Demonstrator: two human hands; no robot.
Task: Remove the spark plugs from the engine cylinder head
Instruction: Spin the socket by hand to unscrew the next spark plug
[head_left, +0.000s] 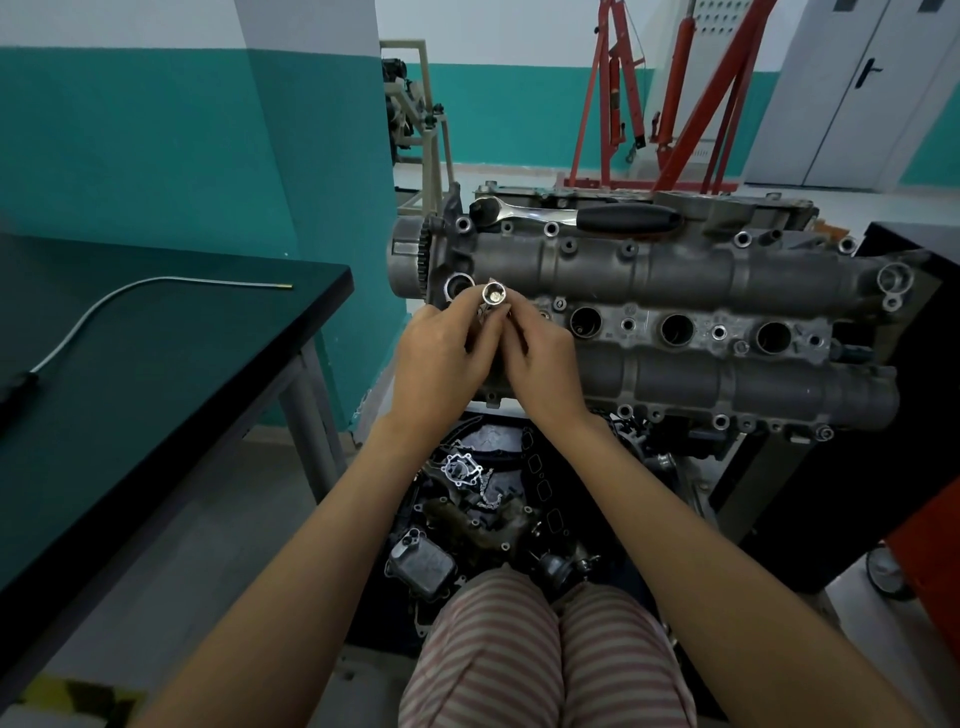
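1. From the head camera, both hands meet in front of the near end of the cylinder head (649, 270). The left hand (441, 364) and the right hand (540, 364) each have their fingers curled round a shiny metal socket (493, 296), pinching it between them with its open mouth turned up toward the person.

2. Something pale sits inside the socket's mouth. It may well be a spark plug caught in there, but it is too small to be sure.

3. If so, I'd say the step is freeing it: hold the socket steady with one hand and draw the plug straight out with the other, without prying sideways, so the brittle insulator does not crack.

4. Keep the work over the engine or the lap. Below the hands lies a heap of loose engine parts (467, 519), and a dropped plug would be hard to find there.

5. Along the cylinder head three open plug holes (675, 330) show to the right of the hands. Whether plugs remain down in them cannot be told.

6. The ratchet wrench (571, 215) rests on top of the engine, apart from the socket, within reach for the next hole.

7. On the dark tabletop (156, 389) to the left lies a thin bendy rod (156, 288), perhaps handy for lifting plugs out of deep holes.
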